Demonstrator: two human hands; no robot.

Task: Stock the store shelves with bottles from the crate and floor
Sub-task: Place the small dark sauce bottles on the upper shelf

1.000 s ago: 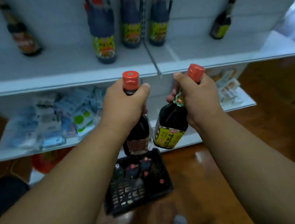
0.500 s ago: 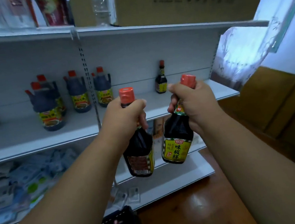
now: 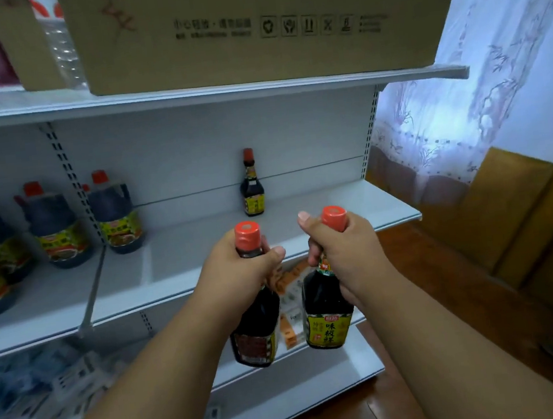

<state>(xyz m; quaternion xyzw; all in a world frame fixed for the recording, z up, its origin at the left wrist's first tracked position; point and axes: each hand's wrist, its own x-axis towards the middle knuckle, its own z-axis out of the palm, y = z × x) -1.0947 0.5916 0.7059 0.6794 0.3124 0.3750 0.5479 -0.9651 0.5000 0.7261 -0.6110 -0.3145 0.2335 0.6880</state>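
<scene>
Both hands were clamped on necks of upright dark glass bottles: left hand (image 3: 240, 268) on one bottle (image 3: 256, 328), right hand (image 3: 345, 253) on another (image 3: 326, 310), below and before the white metal shelf (image 3: 304, 220) at centre frame.

The two bottles, the left (image 3: 253, 318) and the right (image 3: 326, 307), have been raised from above the crate to the front edge of the middle shelf (image 3: 204, 252), where the caps are now level with the shelf surface. The crate and the floor beneath it have been lost from view. A carton (image 3: 247, 26) on the top shelf has been brought into view.
</scene>
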